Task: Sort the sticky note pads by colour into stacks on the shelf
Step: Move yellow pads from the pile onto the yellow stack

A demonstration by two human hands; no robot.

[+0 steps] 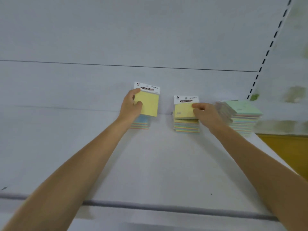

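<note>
The left hand (131, 105) gripped a yellow pad (149, 104) by its side edge, above the low stack (141, 124) at the shelf's (166, 164) back edge. The right hand (205, 112) pinched the top pad (184, 110) of the middle stack (186, 126). Pads probably light, stiff, wrapper slippery: grip the edges. No containers present

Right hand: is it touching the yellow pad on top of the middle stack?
Touching. Head view: the right hand curls its fingers over the yellow pad at its right edge, with no gap.
</note>
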